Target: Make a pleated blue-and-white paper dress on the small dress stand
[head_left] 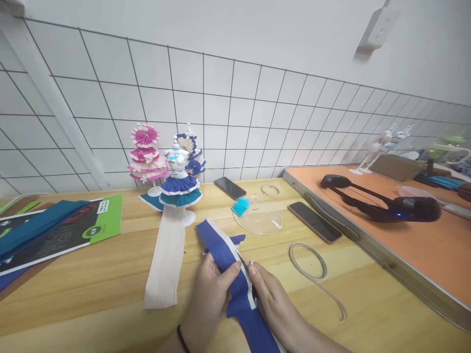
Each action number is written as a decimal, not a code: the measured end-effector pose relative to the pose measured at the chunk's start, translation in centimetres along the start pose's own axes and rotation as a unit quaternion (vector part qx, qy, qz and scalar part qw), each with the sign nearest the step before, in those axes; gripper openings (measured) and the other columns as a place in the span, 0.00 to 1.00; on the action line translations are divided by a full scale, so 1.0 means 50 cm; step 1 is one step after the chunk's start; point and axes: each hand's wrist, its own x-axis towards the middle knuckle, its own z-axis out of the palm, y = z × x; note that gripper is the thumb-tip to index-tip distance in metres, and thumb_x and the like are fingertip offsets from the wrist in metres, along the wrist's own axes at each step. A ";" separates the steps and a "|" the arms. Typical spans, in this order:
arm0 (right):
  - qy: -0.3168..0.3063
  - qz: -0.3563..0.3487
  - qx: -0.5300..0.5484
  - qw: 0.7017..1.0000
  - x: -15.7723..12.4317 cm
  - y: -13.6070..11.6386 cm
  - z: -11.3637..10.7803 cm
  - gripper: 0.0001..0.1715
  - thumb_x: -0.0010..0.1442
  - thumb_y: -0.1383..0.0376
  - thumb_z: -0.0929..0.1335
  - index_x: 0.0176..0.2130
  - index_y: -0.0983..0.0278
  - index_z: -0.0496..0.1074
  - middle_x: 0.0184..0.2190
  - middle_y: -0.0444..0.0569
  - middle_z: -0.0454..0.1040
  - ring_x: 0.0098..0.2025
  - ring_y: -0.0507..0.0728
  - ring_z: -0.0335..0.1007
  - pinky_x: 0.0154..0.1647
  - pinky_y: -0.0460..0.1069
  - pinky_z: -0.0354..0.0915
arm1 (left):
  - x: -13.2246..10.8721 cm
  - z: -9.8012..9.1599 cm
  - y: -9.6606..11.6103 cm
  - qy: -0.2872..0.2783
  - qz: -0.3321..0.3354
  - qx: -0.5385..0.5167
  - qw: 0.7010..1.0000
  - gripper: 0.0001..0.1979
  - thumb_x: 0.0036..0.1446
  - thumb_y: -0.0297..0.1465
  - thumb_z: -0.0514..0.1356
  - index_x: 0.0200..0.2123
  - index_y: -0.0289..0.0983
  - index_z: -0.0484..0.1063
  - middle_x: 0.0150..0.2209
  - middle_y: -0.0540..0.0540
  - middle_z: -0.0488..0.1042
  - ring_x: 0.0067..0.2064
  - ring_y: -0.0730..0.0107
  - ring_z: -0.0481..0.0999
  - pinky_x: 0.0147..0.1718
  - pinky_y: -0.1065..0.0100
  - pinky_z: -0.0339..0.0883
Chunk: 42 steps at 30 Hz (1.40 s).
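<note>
1. Both hands were close together, lower mid-frame, w/ the blue strip (pixel 239 289) btwn them. L hand (pixel 213 282) was clamped on it, thumb on top, fingers mostly hidden, prob. to keep the edge steady.
2. R hand (pixel 268 290) was closed at the strip's right edge, seemingly round a slim dark tool (pixel 243 262); most was hidden, so couldn't tell what type. Prob. held there b/c the edge was within easy reach.
3. Strip ran diagonally, upper end nr frame centre, lower end off the bottom. White edging (pixel 251 296) lay along its right side, turned up so it could be seen, I'd guess.
4. Pale strip (pixel 165 267) lay flat on the table (pixel 110 299), left of L hand, prob. spread to stay uncreased.
5. Tape roll (pixel 324 267), right of R hand, had its tail loose, maybe for quick pickup.
6. Clear disc (pixel 253 223), just above centre-right, carried a bright blue piece (pixel 241 206), prob. to keep bits together.
7. Front dress form (pixel 178 169) stood upright, left of centre, facing the worker, perhaps for easy viewing.
</note>
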 end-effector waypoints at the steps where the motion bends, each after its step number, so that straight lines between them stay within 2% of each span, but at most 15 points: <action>1: 0.000 0.001 0.000 1.000 0.000 0.001 0.000 0.25 0.65 0.49 0.53 0.32 0.63 0.65 0.29 0.47 0.70 0.35 0.56 0.66 0.37 0.47 0.61 | 0.000 0.000 0.000 -0.001 0.000 0.004 1.000 0.18 0.42 0.28 0.68 0.39 0.36 0.70 0.40 0.42 0.78 0.42 0.60 0.76 0.39 0.65 0.69; 11: 0.003 0.013 0.004 1.000 0.004 0.008 0.002 0.25 0.65 0.49 0.54 0.32 0.63 0.64 0.30 0.47 0.70 0.34 0.55 0.66 0.38 0.48 0.61 | -0.004 -0.006 0.000 -0.021 0.010 0.030 0.999 0.23 0.47 0.27 0.66 0.48 0.36 0.67 0.42 0.41 0.77 0.43 0.60 0.75 0.42 0.63 0.68; 16: 0.001 0.008 -0.006 1.000 0.001 0.008 0.001 0.25 0.65 0.49 0.53 0.31 0.63 0.64 0.29 0.46 0.69 0.33 0.55 0.66 0.38 0.48 0.61 | -0.002 -0.011 -0.006 -0.030 0.021 0.025 0.999 0.20 0.48 0.26 0.65 0.46 0.36 0.67 0.43 0.41 0.77 0.43 0.62 0.75 0.42 0.64 0.68; 27: -0.010 0.002 -0.012 1.000 0.004 0.006 0.001 0.25 0.66 0.50 0.52 0.30 0.63 0.62 0.24 0.43 0.66 0.28 0.53 0.64 0.33 0.47 0.59 | -0.003 0.000 0.000 -0.002 -0.012 -0.011 1.000 0.23 0.41 0.27 0.68 0.43 0.36 0.69 0.41 0.41 0.78 0.42 0.60 0.76 0.40 0.65 0.69; 32: -0.003 0.005 -0.028 1.000 0.004 0.006 0.002 0.25 0.65 0.49 0.53 0.28 0.62 0.60 0.23 0.43 0.65 0.27 0.53 0.63 0.30 0.46 0.58 | -0.008 0.002 0.012 -0.006 -0.027 -0.016 1.000 0.23 0.46 0.27 0.66 0.47 0.36 0.66 0.42 0.42 0.77 0.42 0.62 0.76 0.40 0.65 0.69; 35: -0.017 -0.003 -0.023 1.000 0.003 0.006 0.000 0.24 0.66 0.50 0.53 0.29 0.62 0.61 0.23 0.43 0.65 0.27 0.53 0.63 0.30 0.46 0.58 | -0.011 0.005 0.020 -0.004 -0.014 -0.022 1.000 0.22 0.49 0.26 0.63 0.49 0.36 0.65 0.42 0.42 0.76 0.43 0.62 0.75 0.41 0.64 0.68; 42: -0.018 -0.009 0.003 1.000 0.001 0.004 0.000 0.23 0.66 0.51 0.53 0.29 0.62 0.61 0.24 0.42 0.65 0.27 0.52 0.63 0.31 0.45 0.58 | -0.004 -0.003 0.015 0.002 0.008 0.020 1.000 0.14 0.49 0.26 0.64 0.41 0.37 0.68 0.39 0.46 0.77 0.42 0.66 0.75 0.43 0.66 0.67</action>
